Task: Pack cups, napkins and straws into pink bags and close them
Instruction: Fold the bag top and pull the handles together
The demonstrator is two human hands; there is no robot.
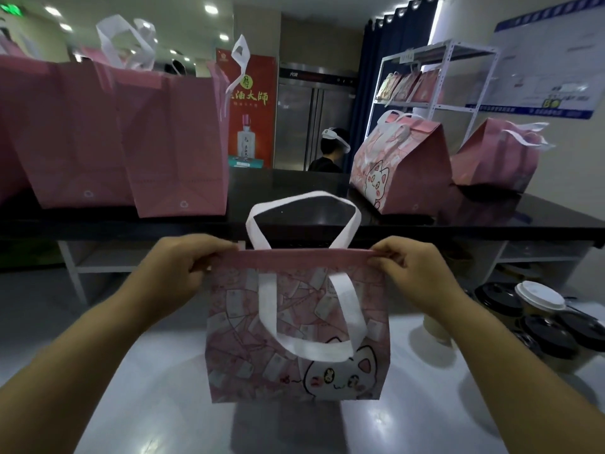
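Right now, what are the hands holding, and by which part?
Both hands, left and right, pinch the pink bag at the two ends of its folded top edge.

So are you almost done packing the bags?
Partly. Two bags on the counter, one and another, already look folded shut. Right now the left hand and right hand pinch the top of the cat bag, pressing it closed. Still left: cups wait at the right, and the open bags look unfinished.
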